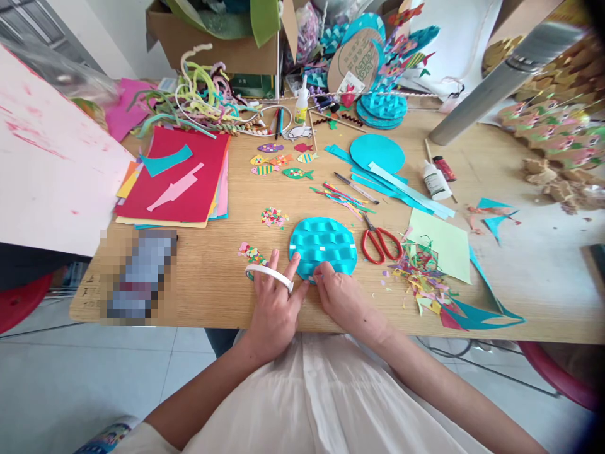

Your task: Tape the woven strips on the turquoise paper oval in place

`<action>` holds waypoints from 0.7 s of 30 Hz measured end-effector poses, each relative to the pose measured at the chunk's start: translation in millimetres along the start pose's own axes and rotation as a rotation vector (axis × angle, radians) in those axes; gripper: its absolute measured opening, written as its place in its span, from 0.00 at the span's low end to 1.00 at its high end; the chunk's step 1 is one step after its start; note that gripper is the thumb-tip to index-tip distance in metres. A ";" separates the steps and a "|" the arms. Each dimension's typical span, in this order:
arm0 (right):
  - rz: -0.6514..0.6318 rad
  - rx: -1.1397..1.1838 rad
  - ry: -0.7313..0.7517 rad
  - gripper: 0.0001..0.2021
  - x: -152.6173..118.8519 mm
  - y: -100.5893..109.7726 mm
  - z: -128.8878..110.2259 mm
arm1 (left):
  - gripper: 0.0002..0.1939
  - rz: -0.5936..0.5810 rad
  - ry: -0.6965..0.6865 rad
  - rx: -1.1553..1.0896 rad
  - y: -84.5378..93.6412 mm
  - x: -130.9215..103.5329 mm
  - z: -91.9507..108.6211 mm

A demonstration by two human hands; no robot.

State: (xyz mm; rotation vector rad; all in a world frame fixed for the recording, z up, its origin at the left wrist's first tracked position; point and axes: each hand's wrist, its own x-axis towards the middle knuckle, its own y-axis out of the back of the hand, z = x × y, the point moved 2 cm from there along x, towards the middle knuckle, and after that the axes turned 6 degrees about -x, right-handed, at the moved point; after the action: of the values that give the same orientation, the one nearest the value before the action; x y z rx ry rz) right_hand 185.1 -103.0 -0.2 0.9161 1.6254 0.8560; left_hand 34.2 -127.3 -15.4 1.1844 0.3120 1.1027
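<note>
A round turquoise paper piece with rows of raised, woven-looking strips (322, 236) lies on the table in front of me. Small white tape pieces show on it. My right hand (347, 296) is closed in a pinch at its lower edge, on a small white piece of tape (311, 278). A white tape roll (269, 272) loops over the fingers of my left hand (275, 306). Those fingers are stretched apart, the forefinger and thumb touching or close to the disc's lower left edge. Just right of the disc lie red-handled scissors (379, 243).
Paper fish (297, 173), confetti (274, 217) and thin paper strips (343, 198) lie beyond the disc. Scraps (425, 277) and a glue bottle (435, 181) are at right. Coloured sheets (179, 189) and a blurred phone (144, 274) sit left. A grey pole (482, 101) rises from the table.
</note>
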 end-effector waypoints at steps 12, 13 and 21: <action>0.023 -0.007 0.018 0.10 -0.3 1.0 -0.7 | 0.23 -0.002 -0.021 0.003 -1.3 -1.4 -0.4; 0.025 -0.011 0.018 0.10 -0.2 0.7 -0.7 | 0.23 -0.007 -0.022 0.002 -1.4 -1.3 -0.3; 0.023 -0.075 0.021 0.10 -0.2 1.5 -1.7 | 0.21 0.001 -0.015 0.029 -3.2 1.3 1.3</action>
State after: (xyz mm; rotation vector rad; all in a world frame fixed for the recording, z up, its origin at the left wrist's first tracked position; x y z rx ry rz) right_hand 183.8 -102.7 1.6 0.8779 1.5920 0.9392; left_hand 37.4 -126.8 -17.2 1.2181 0.3169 1.0926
